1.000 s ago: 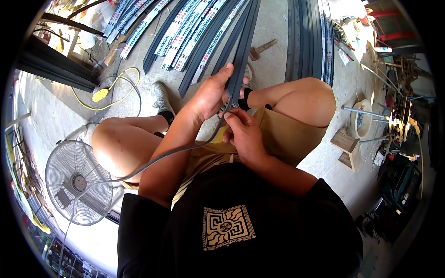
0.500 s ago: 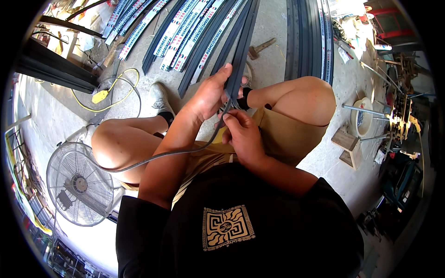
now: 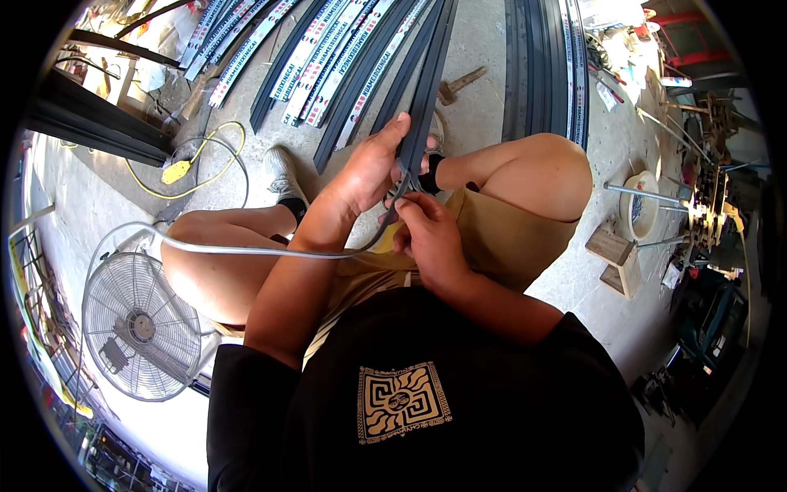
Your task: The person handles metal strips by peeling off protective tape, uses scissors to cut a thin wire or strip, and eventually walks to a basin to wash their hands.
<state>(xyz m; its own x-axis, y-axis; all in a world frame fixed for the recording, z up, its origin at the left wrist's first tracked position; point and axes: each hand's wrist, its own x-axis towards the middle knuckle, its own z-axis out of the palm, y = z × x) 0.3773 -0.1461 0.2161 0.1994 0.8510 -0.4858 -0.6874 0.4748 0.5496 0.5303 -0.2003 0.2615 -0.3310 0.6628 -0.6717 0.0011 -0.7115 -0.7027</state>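
At the centre of the frame, the left hand (image 3: 375,170) has its grip around the near end of a long, straight, dark grey profile (image 3: 425,90), while the right hand (image 3: 429,236) pinches a thin, flexible grey strip (image 3: 246,250) there. Strip and profile appear to meet at this end only; the strip's long visible remainder, curving toward frame left, is loose. Its extent along the profile cannot be told.

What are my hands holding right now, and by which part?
Your left hand holds a long dark profile by its near end; your right hand pinches a flexible grey strip close to where it meets that end.
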